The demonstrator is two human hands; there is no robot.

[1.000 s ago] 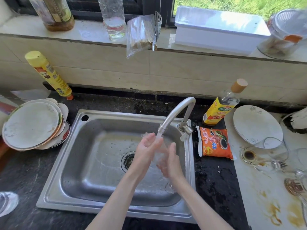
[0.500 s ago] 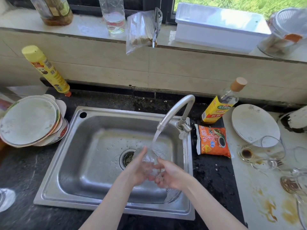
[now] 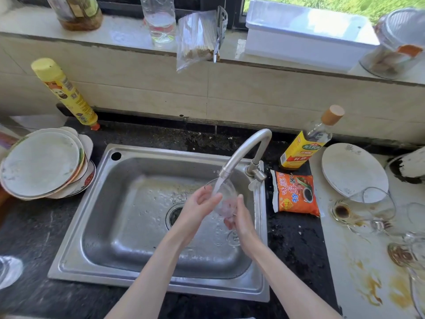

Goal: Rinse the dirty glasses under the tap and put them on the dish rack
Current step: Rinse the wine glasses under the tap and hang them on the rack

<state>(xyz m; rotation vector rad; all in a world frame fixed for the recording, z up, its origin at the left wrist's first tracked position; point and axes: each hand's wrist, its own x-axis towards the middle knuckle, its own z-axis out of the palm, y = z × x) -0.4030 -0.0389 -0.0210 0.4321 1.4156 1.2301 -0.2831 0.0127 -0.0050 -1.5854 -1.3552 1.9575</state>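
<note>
1. Now I see both hands cupping a stemmed glass (image 3: 224, 199) over the sink (image 3: 128, 226), under the tap (image 3: 243, 153): left hand (image 3: 200, 207), right hand (image 3: 241, 221).
2. Right of the sink, stained glasses (image 3: 365, 210) lie on the tabletop (image 3: 345, 261).

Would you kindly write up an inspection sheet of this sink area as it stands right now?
Surface: dark counter; white board at right with brown stains.
Job's things: wine glass under the running tap, over the sink; dirty glasses lying on the stained board; no dish rack in view.
Clutter: stack of plates, yellow spray can, sauce bottle, orange packet, white plate.
Grippers: left hand and right hand both hold the wine glass.
Cables: nothing seen.
Surroundings: tiled wall, sill with bottles, a bag of skewers and a white box.
</note>
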